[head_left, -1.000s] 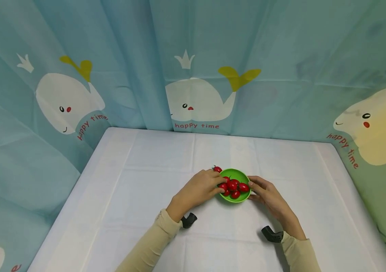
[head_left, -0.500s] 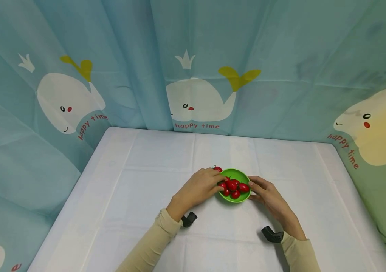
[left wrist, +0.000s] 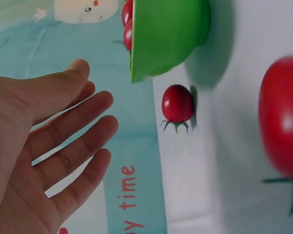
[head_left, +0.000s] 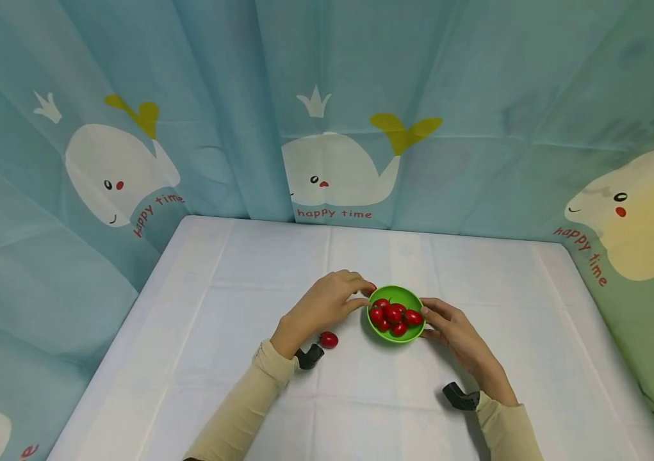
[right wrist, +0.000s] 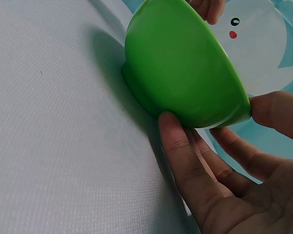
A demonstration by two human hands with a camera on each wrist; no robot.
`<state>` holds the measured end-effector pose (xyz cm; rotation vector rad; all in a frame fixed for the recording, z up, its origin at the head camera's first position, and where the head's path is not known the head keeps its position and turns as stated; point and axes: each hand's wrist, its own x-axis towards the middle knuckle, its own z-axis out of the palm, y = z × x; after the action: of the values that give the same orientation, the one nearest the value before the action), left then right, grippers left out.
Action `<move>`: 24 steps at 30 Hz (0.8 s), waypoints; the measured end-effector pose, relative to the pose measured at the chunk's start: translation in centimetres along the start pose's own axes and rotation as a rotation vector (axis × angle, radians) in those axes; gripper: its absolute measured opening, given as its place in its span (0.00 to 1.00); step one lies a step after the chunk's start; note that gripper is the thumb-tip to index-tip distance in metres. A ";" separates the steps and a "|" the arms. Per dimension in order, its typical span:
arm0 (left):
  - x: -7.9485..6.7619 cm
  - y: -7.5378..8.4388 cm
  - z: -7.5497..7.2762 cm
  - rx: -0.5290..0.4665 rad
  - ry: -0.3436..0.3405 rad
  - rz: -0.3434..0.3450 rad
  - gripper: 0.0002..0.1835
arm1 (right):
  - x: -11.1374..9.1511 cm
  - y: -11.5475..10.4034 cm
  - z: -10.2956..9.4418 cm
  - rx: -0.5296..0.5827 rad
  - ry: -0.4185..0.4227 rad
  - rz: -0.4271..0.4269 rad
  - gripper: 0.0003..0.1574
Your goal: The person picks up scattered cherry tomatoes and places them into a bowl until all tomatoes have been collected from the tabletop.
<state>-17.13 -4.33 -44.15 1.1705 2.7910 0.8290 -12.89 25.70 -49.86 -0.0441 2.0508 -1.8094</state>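
Note:
My left hand hovers just left of the green bowl, its fingertips over a cherry tomato lying on the table beside the bowl. In the left wrist view its fingers are spread and hold nothing. Nearer to me, by the left wrist, another cherry tomato lies on the cloth. Several cherry tomatoes fill part of the bowl. My right hand holds the bowl from the right, with the thumb at the rim and fingers against the outer wall, as the right wrist view shows.
A white cloth covers the table. Behind and at the sides hangs a blue-green curtain printed with whales. Black curved pieces stick out at both wrists.
My left hand has drawn back from inside the bowl and moved left and away, over the tomato beside it. The tomato near my left wrist has come into view. The right hand stays put.

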 end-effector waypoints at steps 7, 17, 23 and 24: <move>1.0 -1.7 -0.8 -0.087 -0.068 -0.034 0.18 | 0.0 0.0 -0.1 -0.006 0.004 -0.005 0.36; 2.3 -4.2 0.0 -0.210 -0.148 -0.124 0.22 | 0.0 0.1 -0.2 -0.003 0.000 -0.007 0.36; 2.9 -5.2 0.7 -0.208 -0.251 -0.132 0.24 | -0.1 0.0 0.0 0.000 0.000 -0.001 0.36; 3.0 -5.4 0.8 -0.205 -0.263 -0.125 0.24 | 0.0 0.0 0.0 0.002 0.001 -0.001 0.36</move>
<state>-22.68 -5.11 -46.78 0.9824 2.4725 0.8560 -12.85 25.74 -49.86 -0.0439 2.0501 -1.8118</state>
